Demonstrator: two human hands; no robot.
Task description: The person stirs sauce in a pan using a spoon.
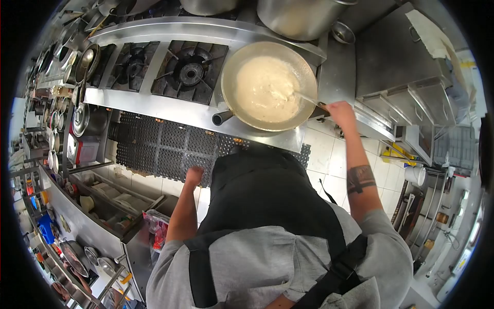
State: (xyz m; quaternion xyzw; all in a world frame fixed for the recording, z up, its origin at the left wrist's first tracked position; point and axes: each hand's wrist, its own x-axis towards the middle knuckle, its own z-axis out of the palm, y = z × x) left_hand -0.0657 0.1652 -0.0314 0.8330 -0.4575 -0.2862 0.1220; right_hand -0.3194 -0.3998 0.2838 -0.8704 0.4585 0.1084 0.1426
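A wide, deep pan [229,105] stands on the stove's right side, filled with a creamy, pale, lumpy mixture [260,85]. My right hand [340,114] is closed around the brown handle of a metal-shafted cooking utensil [307,98] at the pan's right rim. The utensil's head is sunk in the mixture, so its shape is hidden. A dark pan handle [223,118] sticks out at the pan's lower left. Low beside my body on the left, my left hand [194,176] hangs in a loose fist, apart from the pan, with nothing visible in it.
Two gas burners [191,73] lie left of the pan. Large metal pots [303,18] stand behind it. A steel cabinet [401,62] is at the right. Black rubber matting [159,147] covers the floor before the stove. A steel counter with food bins [110,193] stands at left.
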